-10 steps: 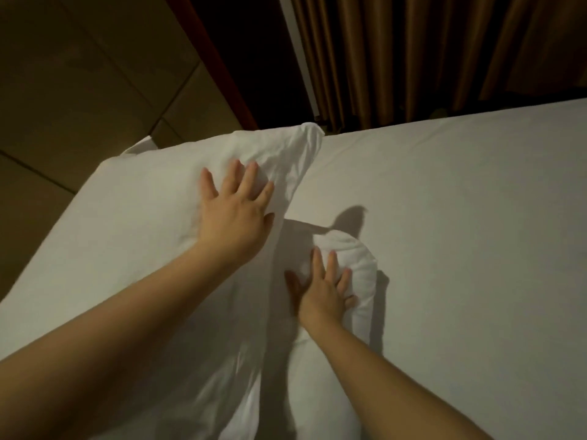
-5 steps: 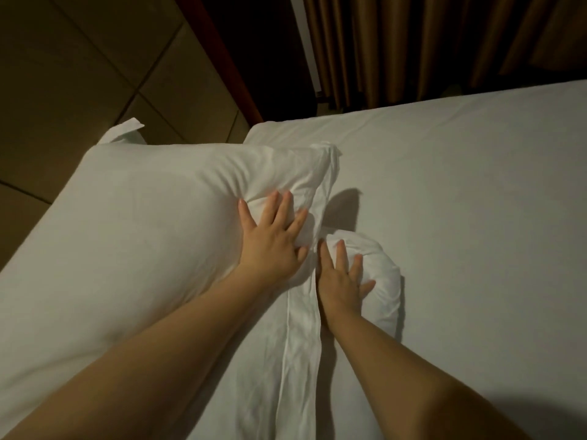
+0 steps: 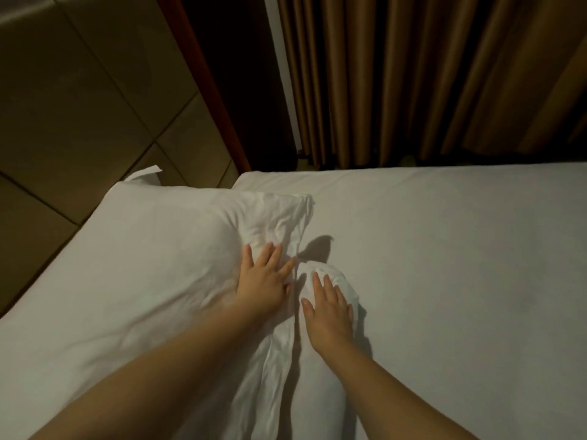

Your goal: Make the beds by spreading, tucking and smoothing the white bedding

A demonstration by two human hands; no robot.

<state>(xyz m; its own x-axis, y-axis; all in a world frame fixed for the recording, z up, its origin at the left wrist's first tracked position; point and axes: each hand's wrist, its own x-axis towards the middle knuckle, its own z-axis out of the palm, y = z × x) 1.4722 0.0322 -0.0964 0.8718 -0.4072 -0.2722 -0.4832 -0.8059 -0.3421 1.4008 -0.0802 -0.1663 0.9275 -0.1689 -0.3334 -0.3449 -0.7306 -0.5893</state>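
A large white pillow (image 3: 143, 265) lies at the left on the white bed sheet (image 3: 460, 265). My left hand (image 3: 262, 277) presses flat on the pillow's wrinkled right end, fingers straight and spread. Beside it, a smaller rounded fold of white bedding (image 3: 341, 284) bulges from the sheet, and my right hand (image 3: 328, 315) lies flat on top of it with straight fingers. A creased strip of white cloth (image 3: 273, 360) runs down between my two forearms.
A padded brown headboard wall (image 3: 79, 106) rises at the left, edged by a red-brown wooden post (image 3: 206, 90). Brown curtains (image 3: 428, 77) hang behind the bed's far edge. A white cloth corner (image 3: 146, 173) sticks up behind the pillow.
The left hand slid down the pillow toward its right edge, beside the right hand. The right hand moved slightly further onto the rounded fold. The view tilted up, showing more curtain.
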